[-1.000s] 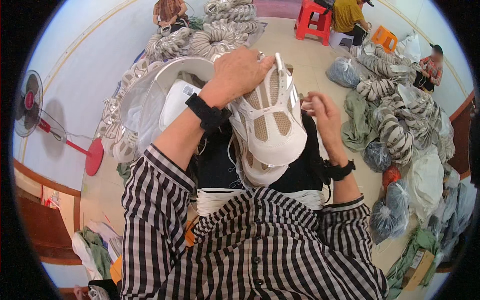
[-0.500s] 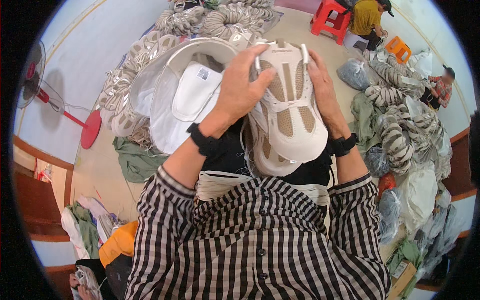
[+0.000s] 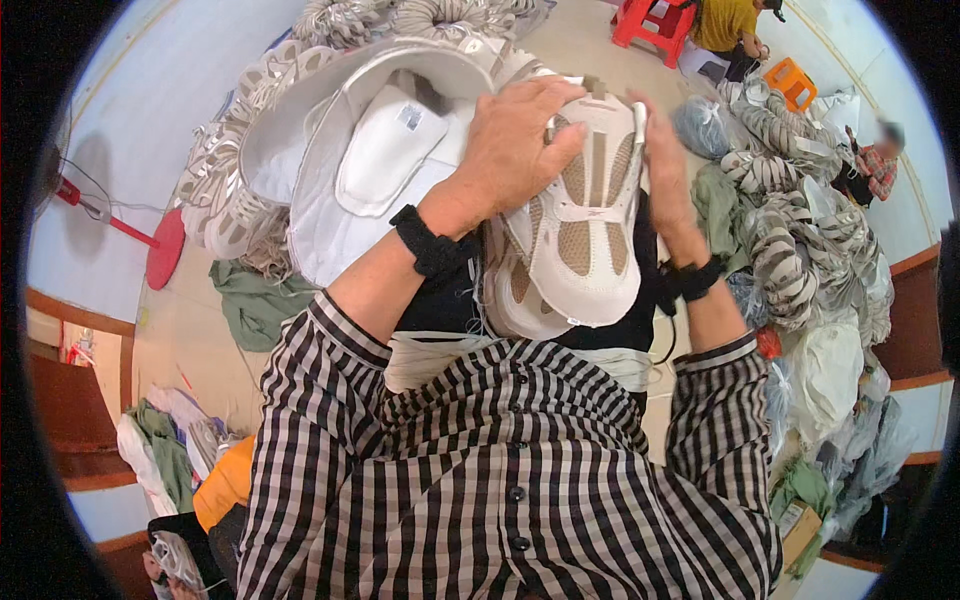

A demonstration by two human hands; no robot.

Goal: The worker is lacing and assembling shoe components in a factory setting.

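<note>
A cream sneaker upper with tan mesh panels lies over my lap, its toe toward me. My left hand grips its upper left edge, thumb on top and fingers at the far end. Along the upper's right edge, my right hand is stretched out and slightly blurred, with a narrow gap seeming to part it from the edge. Beneath lies a second similar upper, partly covered. At my left, a white cloth-lined round container holds white insole-shaped pieces.
Bundled shoe uppers lie beyond the container, with more bundles at the right. A red fan base stands left, near green cloth. Far right are red and orange stools, and two other people.
The upper has shifted slightly right and turned a little. My left hand has moved right with it, while my right hand has loosened from its side. The whole view has shifted slightly.
</note>
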